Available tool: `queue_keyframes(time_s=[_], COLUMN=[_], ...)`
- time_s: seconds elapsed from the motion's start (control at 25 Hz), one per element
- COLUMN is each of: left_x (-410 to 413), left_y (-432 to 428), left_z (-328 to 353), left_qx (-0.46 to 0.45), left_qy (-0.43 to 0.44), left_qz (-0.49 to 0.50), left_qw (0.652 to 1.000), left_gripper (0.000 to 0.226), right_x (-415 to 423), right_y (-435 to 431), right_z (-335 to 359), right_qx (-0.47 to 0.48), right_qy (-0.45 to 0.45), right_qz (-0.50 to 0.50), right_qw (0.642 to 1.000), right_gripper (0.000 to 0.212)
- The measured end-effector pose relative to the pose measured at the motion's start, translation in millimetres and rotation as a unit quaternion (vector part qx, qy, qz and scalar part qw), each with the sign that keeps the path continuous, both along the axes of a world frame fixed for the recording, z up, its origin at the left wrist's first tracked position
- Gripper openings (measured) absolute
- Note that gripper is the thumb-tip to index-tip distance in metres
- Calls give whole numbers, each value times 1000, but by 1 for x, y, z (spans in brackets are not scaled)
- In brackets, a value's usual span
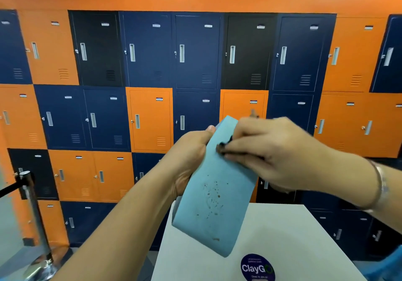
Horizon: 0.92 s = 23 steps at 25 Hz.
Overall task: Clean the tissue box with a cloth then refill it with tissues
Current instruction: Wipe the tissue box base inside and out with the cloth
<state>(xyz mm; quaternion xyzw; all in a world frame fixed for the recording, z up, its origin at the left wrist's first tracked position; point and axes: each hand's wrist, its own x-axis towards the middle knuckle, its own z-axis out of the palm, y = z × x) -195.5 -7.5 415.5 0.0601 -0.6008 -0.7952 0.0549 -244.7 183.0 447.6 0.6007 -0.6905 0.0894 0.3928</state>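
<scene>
Cloth (222,148) barely shows beneath blurred right hand (272,150) on tissue box (213,204).

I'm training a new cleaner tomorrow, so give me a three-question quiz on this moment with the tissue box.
1. True or false: the tissue box lies flat on the white table.
2. Which hand holds the dark cloth against the box? A) left hand B) right hand
3. Fill in: brown ___ mark the box's face below the cloth.

Key
1. False: the left hand grips it, lifted and tilted.
2. B
3. spots
</scene>
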Motion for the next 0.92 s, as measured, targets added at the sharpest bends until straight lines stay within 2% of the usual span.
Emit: queue_keyframes(time_s=[0.04,0.12,0.28,0.4,0.52,0.64,0.76,0.92], left_x=[-2,-6,-14,-17,-19,-22,-22,-16], left_y=[-1,-1,-3,-5,-4,-6,-11,-9], left_z=[-2,-7,-15,-15,-9,-1,4,14], left_qx=[8,33,5,-7,-25,-17,-2,26], left_qy=[4,12,20,40,31,25,24,24], left_qz=[1,3,19,27,44,72,88,86], left_qw=[1000,999,1000,999,998,997,996,996], left_gripper=[37,35,40,38,42,39,35,31], right_x=[-4,-8,-12,-14,-9,-12,-13,-13], right_y=[-2,-6,-12,-17,-21,-19,-19,-14], right_z=[-2,-5,-20,-23,-36,-36,-40,-37], right_qx=[-12,-86,-44,-124,-28,-109,-42,-78], right_qy=[-1,-59,-40,-95,-41,-92,-46,-73], right_qz=[-1,-18,15,1,28,28,35,28], right_qw=[1000,994,998,988,998,989,997,994], right_gripper=[27,26,23,21,26,26,26,27])
